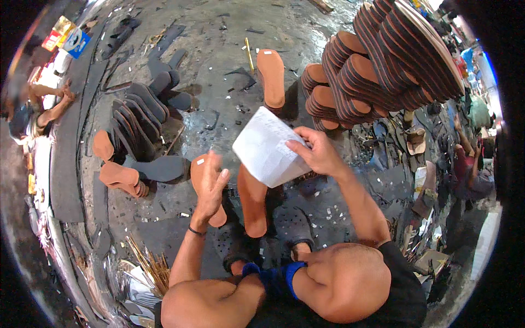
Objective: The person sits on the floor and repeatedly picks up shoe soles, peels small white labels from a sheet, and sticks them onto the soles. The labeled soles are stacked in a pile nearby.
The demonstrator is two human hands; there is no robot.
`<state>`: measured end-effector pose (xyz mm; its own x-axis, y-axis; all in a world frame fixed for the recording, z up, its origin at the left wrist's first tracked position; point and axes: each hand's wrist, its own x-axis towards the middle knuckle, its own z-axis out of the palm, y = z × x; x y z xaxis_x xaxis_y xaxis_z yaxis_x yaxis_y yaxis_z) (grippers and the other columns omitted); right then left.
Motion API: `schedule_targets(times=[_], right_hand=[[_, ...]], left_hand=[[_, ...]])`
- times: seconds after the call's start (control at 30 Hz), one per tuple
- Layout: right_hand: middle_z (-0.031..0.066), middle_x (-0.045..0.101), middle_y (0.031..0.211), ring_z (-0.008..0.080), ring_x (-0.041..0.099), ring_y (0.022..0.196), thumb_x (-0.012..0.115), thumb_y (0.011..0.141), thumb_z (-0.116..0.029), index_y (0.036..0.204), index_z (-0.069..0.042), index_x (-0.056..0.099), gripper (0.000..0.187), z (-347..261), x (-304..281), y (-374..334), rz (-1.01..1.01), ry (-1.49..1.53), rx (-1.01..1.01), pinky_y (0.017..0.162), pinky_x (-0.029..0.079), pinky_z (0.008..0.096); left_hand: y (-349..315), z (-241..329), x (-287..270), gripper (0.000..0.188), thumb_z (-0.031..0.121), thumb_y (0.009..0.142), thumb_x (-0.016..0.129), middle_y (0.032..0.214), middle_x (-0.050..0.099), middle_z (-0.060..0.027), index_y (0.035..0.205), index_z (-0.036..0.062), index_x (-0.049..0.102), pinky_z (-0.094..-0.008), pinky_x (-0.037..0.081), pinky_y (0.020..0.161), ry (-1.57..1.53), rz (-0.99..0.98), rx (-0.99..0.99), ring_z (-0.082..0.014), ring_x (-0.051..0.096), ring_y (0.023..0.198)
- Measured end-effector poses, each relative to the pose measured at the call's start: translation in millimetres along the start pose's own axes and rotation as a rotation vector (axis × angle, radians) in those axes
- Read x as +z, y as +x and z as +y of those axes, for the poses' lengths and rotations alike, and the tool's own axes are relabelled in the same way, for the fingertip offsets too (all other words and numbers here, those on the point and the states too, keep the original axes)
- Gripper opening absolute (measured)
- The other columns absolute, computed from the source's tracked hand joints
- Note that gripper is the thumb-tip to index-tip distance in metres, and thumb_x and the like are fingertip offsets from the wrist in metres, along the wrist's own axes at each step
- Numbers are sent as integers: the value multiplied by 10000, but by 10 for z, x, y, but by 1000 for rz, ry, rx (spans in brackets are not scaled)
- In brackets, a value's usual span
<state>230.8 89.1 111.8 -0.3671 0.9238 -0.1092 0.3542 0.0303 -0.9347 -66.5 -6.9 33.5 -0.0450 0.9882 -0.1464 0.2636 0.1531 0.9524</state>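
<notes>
My right hand (320,153) pinches a sheet of white paper (268,145), creased and with handwriting, between thumb and fingers. Under its lower edge lies a tan shoe sole (252,205) on the floor between my feet. My left hand (210,188) is slightly blurred, its fingers stretched and thumb apart, with nothing in its grasp. Behind that hand, partly covered by it, is another tan sole (198,170) with a small white label; whether they touch I cannot tell. Beyond the paper rests a further tan sole (271,76), also labelled.
Tall stacks of tan-topped dark soles (355,82) stand at the far right. Black soles (142,112) lean in a row at left, near a small tan pile (120,177). Thin sticks (145,265) lie lower left. Other people (38,109) sit at both sides. Scraps litter the floor.
</notes>
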Motion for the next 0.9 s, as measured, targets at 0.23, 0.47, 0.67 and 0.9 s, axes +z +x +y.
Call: schedule_targets(times=[0.23,0.47,0.67,0.9], right_hand=[[143,677,1002,319,652,971,724,829,-276,1184,-58,555,449,-555,284,362,-551,-349,-139,845,477,395],[108,598,1186,273,531,1178,708,822,-236,1210,-111,572,430,-180,395,272,-314,-471,-468,1037,290,440],[67,647,1017,265,568,1069,697,817,-184,1129,-119,601,333,-184,454,266,-672,-602,-361,1029,300,442],[35,626,994,239,585,993,699,829,-191,975,-138,667,159,-395,760,13,-110,-691,-509,870,407,406]], left_hand=[[25,890,-104,750,166,812,787,1189,597,-115,1417,-11,381,-319,517,903,-412,-211,-187,-183,606,1076],[-230,481,39,231,135,817,798,892,656,1,945,53,624,-241,494,733,-564,-106,-374,-74,610,819],[-250,610,-18,375,131,797,812,1019,667,-16,1106,28,626,-264,491,788,-103,-351,-193,-77,595,919],[-207,547,50,239,166,894,714,906,691,-33,1044,-18,682,-257,513,716,-299,-220,-392,-87,623,810]])
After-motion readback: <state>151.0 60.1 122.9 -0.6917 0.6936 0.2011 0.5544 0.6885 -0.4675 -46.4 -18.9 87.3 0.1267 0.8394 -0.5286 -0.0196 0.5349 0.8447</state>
